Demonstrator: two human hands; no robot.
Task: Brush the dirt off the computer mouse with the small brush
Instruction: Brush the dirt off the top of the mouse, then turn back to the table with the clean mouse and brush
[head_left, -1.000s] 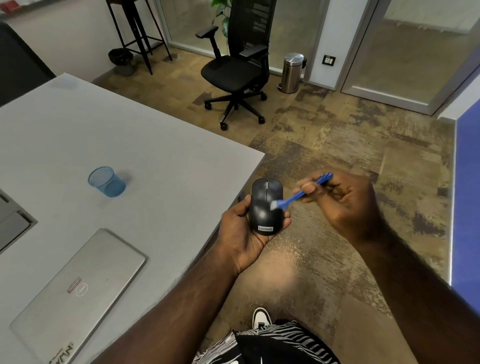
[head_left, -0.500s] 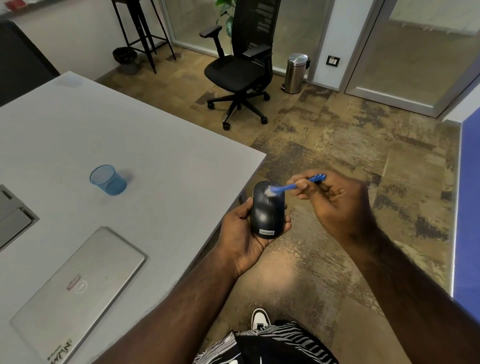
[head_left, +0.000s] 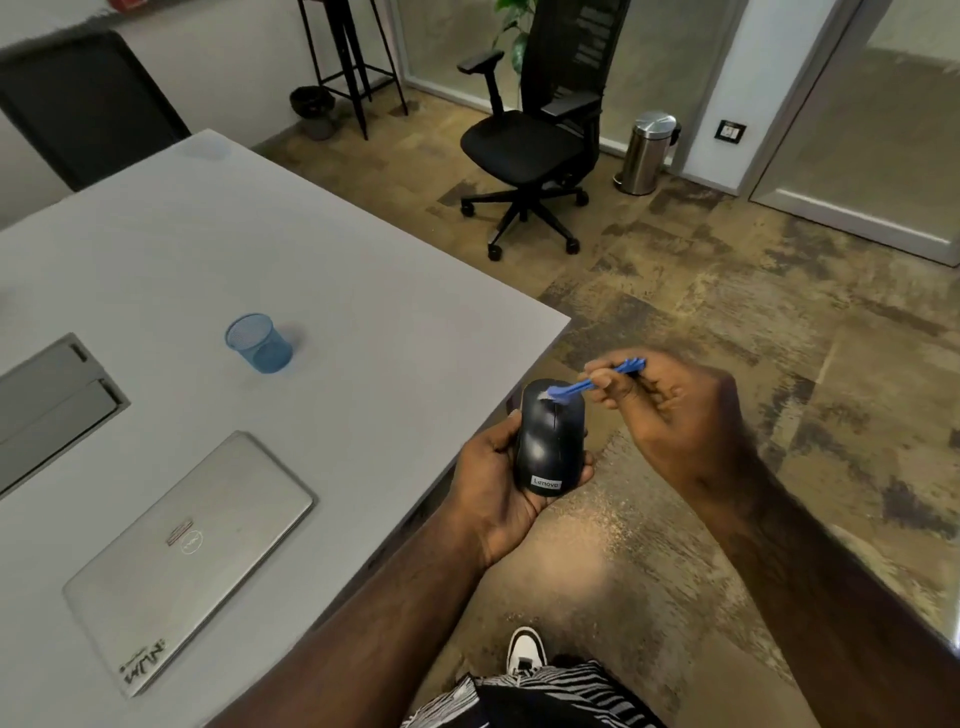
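Note:
A black computer mouse (head_left: 548, 444) with a white label at its near end rests in my left hand (head_left: 493, 478), held just off the table's right edge, above the floor. My right hand (head_left: 675, 415) pinches the handle of a small blue brush (head_left: 597, 382). The brush's pale bristles touch the far end of the mouse, near the wheel. My left fingers wrap under the mouse, so its underside is hidden.
A grey table (head_left: 363, 291) carries a blue mesh cup (head_left: 258, 343), a closed silver laptop (head_left: 192, 556) and a recessed cable hatch (head_left: 52, 405). A black office chair (head_left: 530, 145) and a steel bin (head_left: 647, 153) stand on the floor beyond. My shoe (head_left: 525, 649) shows below.
The brush tip has travelled from the mouse's middle up to its far end by the wheel. Both hands have stayed in about the same place.

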